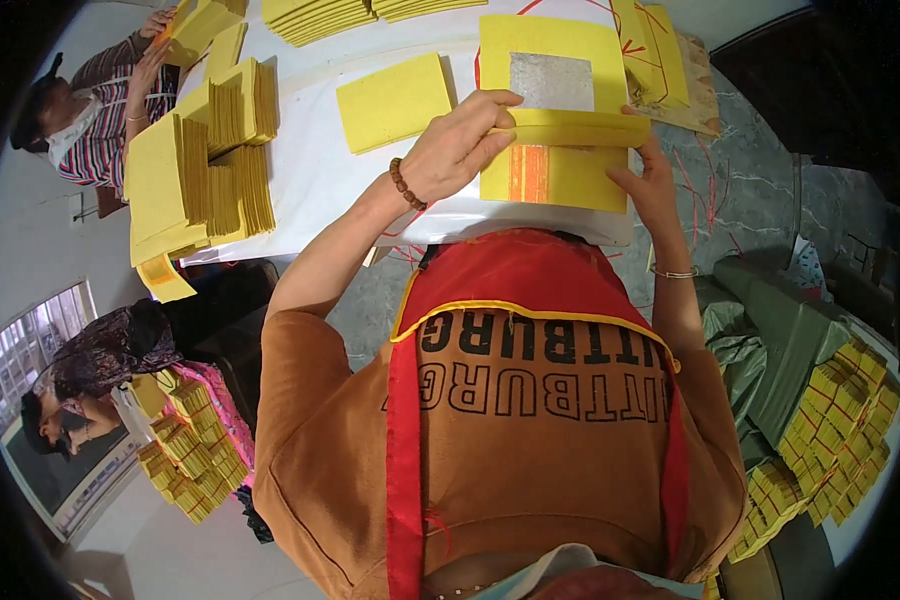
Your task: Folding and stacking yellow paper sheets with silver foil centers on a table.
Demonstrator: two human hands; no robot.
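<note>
A yellow paper sheet with a silver square on it lies at the table's near edge, in front of me. Across it runs a raised, folded edge of yellow paper, and an orange-striped patch shows just below. My left hand, a brown bead bracelet at its wrist, pinches the fold's left end. At the right end my right hand grips the fold between the fingers behind and the thumb in front. Whether the fold belongs to the silver-patched sheet or to another, I cannot tell. A flat yellow paper stack lies left of my left hand.
Tall yellow paper stacks stand along the left of the white table. A red-tied yellow bundle sits at the far right. Other people work at left. Bundles are piled at lower right; red strings lie on the floor.
</note>
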